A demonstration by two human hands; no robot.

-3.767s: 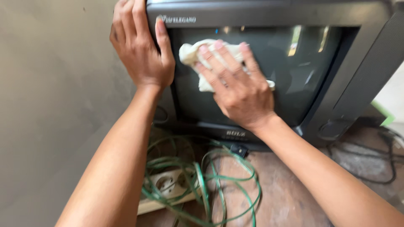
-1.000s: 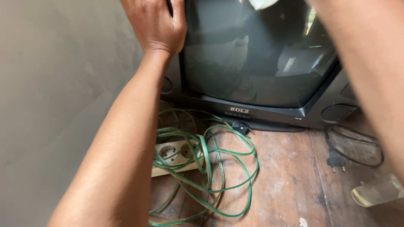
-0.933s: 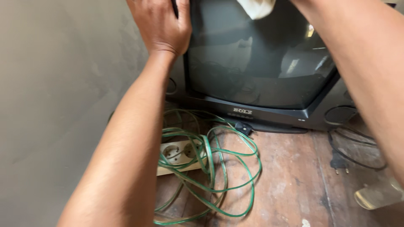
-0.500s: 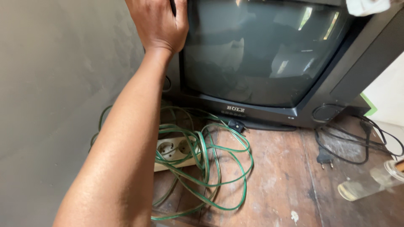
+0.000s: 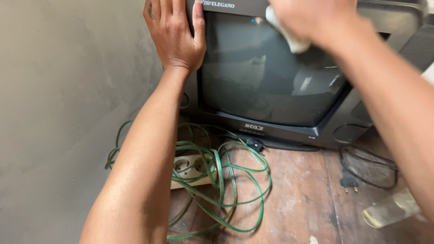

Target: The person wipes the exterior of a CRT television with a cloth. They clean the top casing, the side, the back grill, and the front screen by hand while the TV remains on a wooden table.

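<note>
An old dark tube television (image 5: pixel 289 131) stands on a worn wooden floor against a grey wall. My left hand (image 5: pixel 174 34) lies flat with spread fingers on the set's top left corner, bracing it. My right hand (image 5: pixel 312 18), blurred, presses a crumpled white cloth (image 5: pixel 289 38) against the upper part of the dark screen (image 5: pixel 266 86). My right forearm crosses the right side of the set and hides part of it.
A tangle of green cable (image 5: pixel 217 180) lies on the floor in front of the set, around a cream double socket strip (image 5: pixel 192 169). A black cord with a plug (image 5: pixel 361 171) lies at the right. A clear bottle (image 5: pixel 389 210) lies near the lower right. The grey wall (image 5: pixel 63 113) fills the left.
My right hand with the cloth has come back into view at the screen's top, having been out at the upper right. The left hand stays on the corner. The view has shifted slightly.
</note>
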